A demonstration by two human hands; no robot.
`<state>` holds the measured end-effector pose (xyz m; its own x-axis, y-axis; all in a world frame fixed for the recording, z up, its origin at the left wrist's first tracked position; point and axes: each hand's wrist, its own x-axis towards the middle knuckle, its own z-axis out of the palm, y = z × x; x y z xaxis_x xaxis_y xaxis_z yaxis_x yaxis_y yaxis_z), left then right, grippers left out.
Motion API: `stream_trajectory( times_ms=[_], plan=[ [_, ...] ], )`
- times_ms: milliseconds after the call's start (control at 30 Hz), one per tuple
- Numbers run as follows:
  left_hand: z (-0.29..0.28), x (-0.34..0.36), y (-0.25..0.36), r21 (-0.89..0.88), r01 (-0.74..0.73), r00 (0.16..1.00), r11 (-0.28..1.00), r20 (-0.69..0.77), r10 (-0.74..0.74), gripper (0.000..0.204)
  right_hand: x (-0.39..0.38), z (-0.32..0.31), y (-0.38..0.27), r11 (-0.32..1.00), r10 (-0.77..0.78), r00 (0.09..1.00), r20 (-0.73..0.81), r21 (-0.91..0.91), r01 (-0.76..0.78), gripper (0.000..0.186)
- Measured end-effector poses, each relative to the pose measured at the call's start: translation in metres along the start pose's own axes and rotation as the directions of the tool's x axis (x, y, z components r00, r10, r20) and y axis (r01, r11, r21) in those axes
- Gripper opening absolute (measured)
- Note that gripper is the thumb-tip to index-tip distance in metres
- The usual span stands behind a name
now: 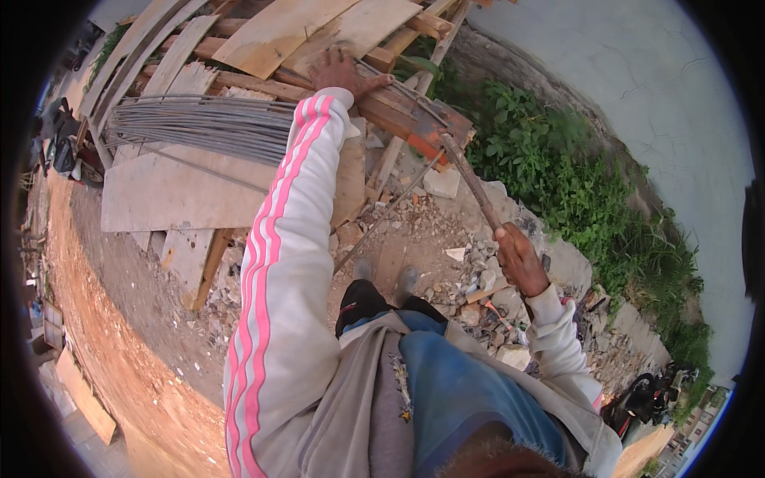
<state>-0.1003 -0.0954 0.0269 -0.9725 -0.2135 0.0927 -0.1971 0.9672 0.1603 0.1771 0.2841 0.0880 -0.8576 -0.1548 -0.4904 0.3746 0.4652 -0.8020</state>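
Right hand [519, 259] wrapped around the lower part of a metal bar [476, 183], thumb laid along it; left hand [339, 73] palm down, fingers spread, on the timber at the near edge of a pale board [275, 36]. The bar slants up and left from the right fist, its far end at the metal plate [453, 123] on the end of the wooden beam [386, 111]. Judged stiff, fairly heavy, rough rather than slippery, not fragile; best held low, near the present grip, for leverage. A thin rod [386, 219] slopes down-left from beside the bar's far end; likely stiff but springy, so hold well along its length. Whether rod and bar touch: cannot tell. Farther out: a bundle of rods [199, 123] left of the beam, rubble [486, 279] below, green plants [550, 151] to the right.
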Motion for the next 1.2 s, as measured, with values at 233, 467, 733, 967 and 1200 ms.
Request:
stream_trajectory(
  times_ms=[233,467,733,967,1200],
  plan=[
    [0.001,0.003,-0.002,-0.046,-0.023,1.0,0.999,-0.009,0.023,0.134,-0.01,0.029,-0.003,1.0,-0.006,0.993,-0.116,0.018,0.008,0.041],
    [-0.003,0.002,0.005,-0.088,-0.005,0.998,0.996,0.057,0.01,0.132,-0.015,0.076,-0.004,0.994,0.096,0.957,-0.273,0.08,-0.077,0.041],
    [0.001,-0.003,0.002,-0.117,-0.023,0.999,0.993,0.042,0.028,0.131,-0.029,0.087,-0.005,0.98,0.168,0.937,-0.308,0.159,-0.124,0.046],
    [0.004,-0.003,0.003,-0.042,-0.007,0.999,0.999,0.043,0.009,0.133,-0.182,0.09,0.07,0.856,0.421,0.892,-0.163,0.396,-0.331,0.05],
    [0.018,0.016,-0.001,0.015,-0.074,0.997,0.997,0.007,0.074,0.135,-0.249,0.161,0.103,0.923,0.354,0.842,-0.406,0.298,-0.244,0.054]
  ],
)
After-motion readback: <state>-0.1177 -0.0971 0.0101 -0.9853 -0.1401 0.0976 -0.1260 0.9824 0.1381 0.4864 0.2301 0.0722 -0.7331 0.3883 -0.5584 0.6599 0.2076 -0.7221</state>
